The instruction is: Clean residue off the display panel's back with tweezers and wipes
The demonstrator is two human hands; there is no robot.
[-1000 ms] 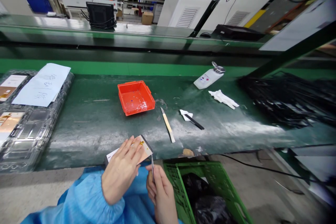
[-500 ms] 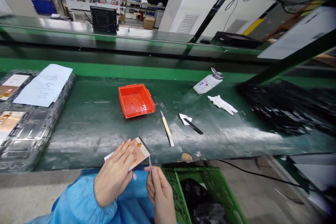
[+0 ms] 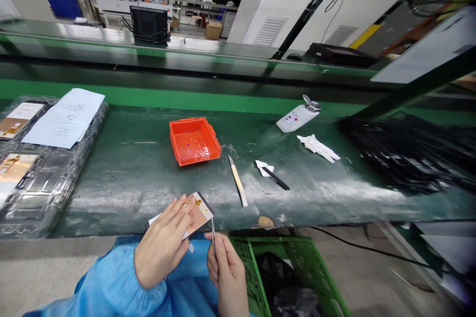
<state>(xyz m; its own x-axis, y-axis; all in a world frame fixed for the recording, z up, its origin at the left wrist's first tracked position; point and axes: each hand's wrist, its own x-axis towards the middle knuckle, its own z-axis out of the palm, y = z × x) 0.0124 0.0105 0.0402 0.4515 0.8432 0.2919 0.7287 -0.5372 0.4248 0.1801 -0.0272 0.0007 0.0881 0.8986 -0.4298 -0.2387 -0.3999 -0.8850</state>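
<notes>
My left hand (image 3: 165, 240) lies across a phone display panel (image 3: 199, 214) at the bench's front edge, its fingers over the panel's copper-and-white back. The panel is tilted, with a dark border on its right end and a small gold flex cable on top. My right hand (image 3: 227, 262) pinches slim metal tweezers (image 3: 213, 233), pointing upward. Their tip is at the panel's lower right corner; whether it touches I cannot tell. Part of the panel is hidden under my left hand.
Behind my hands stand a red bin (image 3: 195, 143), a craft knife (image 3: 238, 181), a black tool (image 3: 275, 178) in white tissue, crumpled tissue (image 3: 318, 147) and a white bottle (image 3: 298, 118). Clear trays (image 3: 44, 185) with panels lie left, black parts (image 3: 390, 158) right. A green crate (image 3: 312, 262) stands below.
The view has shifted very slightly. Both hands, the display panel and the tweezers keep nearly the same places relative to one another.
</notes>
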